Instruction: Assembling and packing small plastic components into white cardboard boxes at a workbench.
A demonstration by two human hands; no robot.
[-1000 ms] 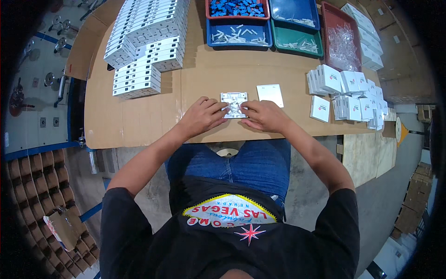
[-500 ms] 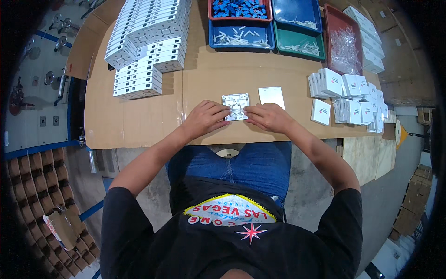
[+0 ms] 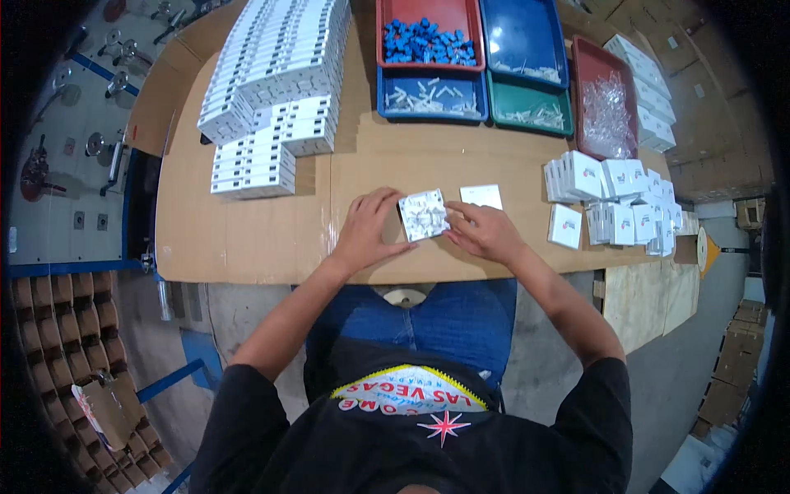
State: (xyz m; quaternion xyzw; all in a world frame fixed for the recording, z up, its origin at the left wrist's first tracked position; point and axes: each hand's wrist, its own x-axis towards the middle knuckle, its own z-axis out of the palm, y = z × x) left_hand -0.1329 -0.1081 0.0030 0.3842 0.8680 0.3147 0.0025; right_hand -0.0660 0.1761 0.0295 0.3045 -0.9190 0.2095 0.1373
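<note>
A white square plastic housing [image 3: 423, 216], its inner side with small clear and white parts facing up, is between my two hands near the table's front edge. It sits slightly turned and looks tilted. My left hand [image 3: 367, 232] grips its left side, fingertips at the upper left corner and thumb along the lower edge. At the right edge my right hand [image 3: 487, 234] holds it with bent fingers. A plain white square cover [image 3: 482, 196] lies just beyond my right hand, which partly hides it.
Tall stacks of white square housings [image 3: 284, 62] stand at the back left. Trays hold blue pieces [image 3: 428, 41], white pieces [image 3: 432, 97] and clear parts [image 3: 607, 111]. White square units [image 3: 623, 183] stand in rows at the right, with one single unit [image 3: 564, 226] nearer me.
The housing has been turned a little and its right side raised. My left hand has opened wider around its left side, while my right fingers have shifted along its right edge.
</note>
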